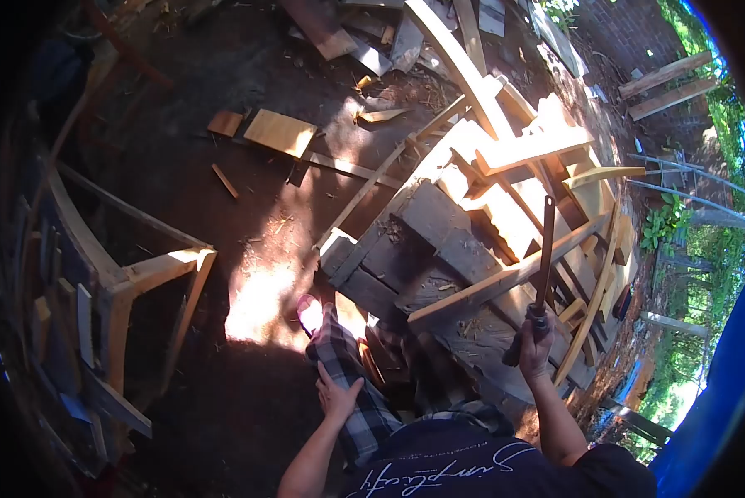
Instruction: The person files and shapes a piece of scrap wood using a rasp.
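My right hand [537,340] is closed around the grip of a long, narrow dark tool [547,249]. The tool points away from me over the woodpile, with a small hole near its far end; its exact kind I cannot make out. My left hand [337,393] rests on my thigh in checked trousers [352,411], fingers and thumb apart, holding nothing. In front of me is a rough plank worktop [439,217], heaped with cut timber. A long wooden beam [505,278] lies slantwise across it, just left of the tool.
A wooden frame [161,270] stands at the left, with boards beside it. On the dirt floor lie a short board [279,133] and a thin stick [224,181]. More planks [318,29] lie at the back. A blue tarp [721,373] hangs at the right.
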